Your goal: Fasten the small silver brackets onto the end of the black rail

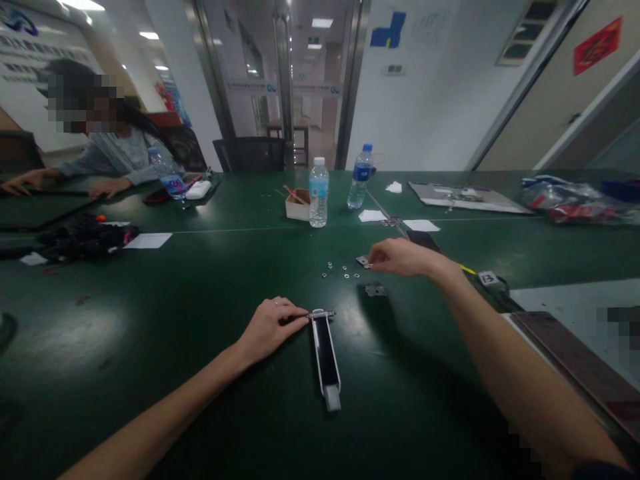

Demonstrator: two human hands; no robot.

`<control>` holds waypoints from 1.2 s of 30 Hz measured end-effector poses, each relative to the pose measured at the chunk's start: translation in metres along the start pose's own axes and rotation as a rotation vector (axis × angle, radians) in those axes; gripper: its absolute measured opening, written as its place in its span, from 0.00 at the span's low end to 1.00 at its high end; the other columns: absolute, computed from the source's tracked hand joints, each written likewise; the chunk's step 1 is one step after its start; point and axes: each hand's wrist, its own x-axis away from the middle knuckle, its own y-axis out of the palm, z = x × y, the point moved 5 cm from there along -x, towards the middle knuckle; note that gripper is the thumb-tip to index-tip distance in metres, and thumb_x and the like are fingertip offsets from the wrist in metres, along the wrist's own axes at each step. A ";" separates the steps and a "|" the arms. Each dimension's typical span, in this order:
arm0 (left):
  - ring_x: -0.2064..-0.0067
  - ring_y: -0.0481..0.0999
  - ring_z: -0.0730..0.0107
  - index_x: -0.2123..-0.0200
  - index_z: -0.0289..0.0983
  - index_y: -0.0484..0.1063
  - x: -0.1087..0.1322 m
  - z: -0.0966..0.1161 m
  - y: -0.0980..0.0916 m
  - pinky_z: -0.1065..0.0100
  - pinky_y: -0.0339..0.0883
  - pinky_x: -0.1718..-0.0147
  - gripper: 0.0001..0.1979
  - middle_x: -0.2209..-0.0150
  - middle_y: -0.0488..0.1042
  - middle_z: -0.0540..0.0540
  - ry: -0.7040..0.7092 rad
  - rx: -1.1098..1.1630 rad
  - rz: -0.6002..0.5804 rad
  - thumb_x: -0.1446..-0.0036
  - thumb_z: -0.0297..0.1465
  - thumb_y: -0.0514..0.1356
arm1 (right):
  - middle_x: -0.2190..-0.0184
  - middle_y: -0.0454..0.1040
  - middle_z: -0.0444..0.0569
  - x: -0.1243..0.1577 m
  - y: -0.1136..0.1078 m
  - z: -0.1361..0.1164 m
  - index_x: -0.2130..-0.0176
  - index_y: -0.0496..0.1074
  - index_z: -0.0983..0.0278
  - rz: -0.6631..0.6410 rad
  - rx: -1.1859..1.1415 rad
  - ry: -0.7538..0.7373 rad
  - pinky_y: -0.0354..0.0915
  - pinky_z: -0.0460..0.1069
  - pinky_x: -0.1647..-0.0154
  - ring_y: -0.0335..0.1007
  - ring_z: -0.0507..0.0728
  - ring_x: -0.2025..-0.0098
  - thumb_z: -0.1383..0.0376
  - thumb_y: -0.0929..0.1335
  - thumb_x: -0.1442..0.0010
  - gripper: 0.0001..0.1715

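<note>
My left hand (pixel 273 327) rests on the green table (pixel 200 320), its fingers pressed on the near end of a long black part with a white frame (pixel 326 353) that lies pointing toward me. My right hand (pixel 400 258) reaches farther out, fingers pinched on a small metal hinge plate (pixel 363 261). A second small metal plate (pixel 375 290) lies just in front of that hand. Several tiny washers or nuts (pixel 340 269) are scattered to the left of the pinched plate.
Two water bottles (pixel 319 192) (pixel 360 177) and a small cardboard box (pixel 297 203) stand beyond. Paper slips, a board (pixel 467 197) and plastic bags (pixel 575 200) lie at the back right. A person (pixel 100 153) sits far left. A dark panel (pixel 575 360) lies at my right.
</note>
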 end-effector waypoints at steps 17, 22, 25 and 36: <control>0.64 0.70 0.63 0.53 0.39 0.74 0.001 0.000 0.002 0.61 0.64 0.62 0.15 0.61 0.73 0.45 -0.003 -0.014 0.014 0.41 0.36 0.57 | 0.60 0.74 0.56 -0.050 0.047 -0.017 0.60 0.76 0.67 0.159 0.106 -0.079 0.60 0.49 0.56 0.69 0.60 0.56 0.65 0.64 0.41 0.13; 0.62 0.70 0.63 0.51 0.39 0.71 0.003 -0.003 -0.002 0.62 0.67 0.62 0.16 0.58 0.71 0.44 -0.031 0.039 0.079 0.42 0.36 0.58 | 0.60 0.74 0.59 -0.046 0.043 -0.022 0.62 0.76 0.70 0.198 0.106 -0.071 0.59 0.48 0.56 0.68 0.60 0.56 0.67 0.62 0.40 0.15; 0.64 0.70 0.65 0.52 0.38 0.70 0.005 -0.003 -0.009 0.64 0.68 0.66 0.15 0.61 0.71 0.46 0.001 0.072 0.228 0.42 0.35 0.58 | 0.62 0.75 0.55 -0.038 0.042 -0.037 0.61 0.75 0.69 0.178 -0.044 -0.113 0.61 0.47 0.60 0.70 0.56 0.61 0.64 0.61 0.38 0.16; 0.70 0.71 0.71 0.66 0.35 0.70 0.016 0.005 -0.013 0.70 0.66 0.73 0.07 0.70 0.72 0.49 0.216 0.036 0.467 0.42 0.34 0.61 | 0.71 0.74 0.48 0.003 0.061 -0.133 0.64 0.74 0.69 -0.031 -0.475 -0.393 0.56 0.44 0.74 0.65 0.49 0.72 0.65 0.63 0.38 0.13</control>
